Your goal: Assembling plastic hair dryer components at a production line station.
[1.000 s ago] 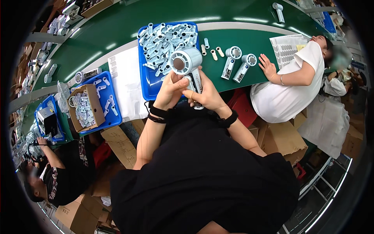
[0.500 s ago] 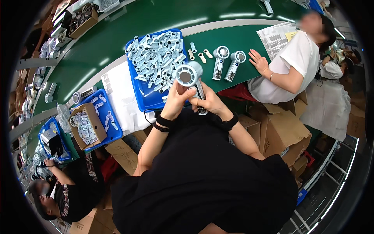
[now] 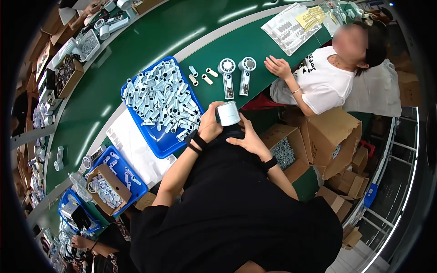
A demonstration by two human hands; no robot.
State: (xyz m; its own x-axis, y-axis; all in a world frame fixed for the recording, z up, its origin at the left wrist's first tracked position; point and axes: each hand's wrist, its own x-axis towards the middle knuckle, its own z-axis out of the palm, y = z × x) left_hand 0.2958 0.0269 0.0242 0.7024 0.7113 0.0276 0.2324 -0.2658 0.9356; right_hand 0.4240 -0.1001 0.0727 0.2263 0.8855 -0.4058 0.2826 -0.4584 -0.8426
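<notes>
A pale blue handheld fan [image 3: 228, 113] is in front of my body, its round head turned so that its smooth side shows; its handle is hidden. My left hand [image 3: 210, 123] is closed round the head's left side. To the right, my right hand [image 3: 251, 140] has thumb and fingers apart, close to the fan, with nothing visible between them. Beyond my hands, two similar fans [image 3: 227, 78] lie on the green table with their handle insides exposed. Several small handle covers [image 3: 207, 79] in blue and cream lie left of them.
A blue tray [image 3: 166, 142] heaped with pale blue covers stands left of my hands. Farther left, a cardboard box [image 3: 119, 187] of small parts sits in another blue tray. A co-worker in a white shirt [image 3: 334, 86] sits at right, near open cardboard boxes [image 3: 334, 136] and white sheets [image 3: 287, 28].
The fan has turned from showing its round grille to showing its smooth side. My right hand has come off its handle and opened. My view has shifted, and the co-worker's hand has lifted off the table.
</notes>
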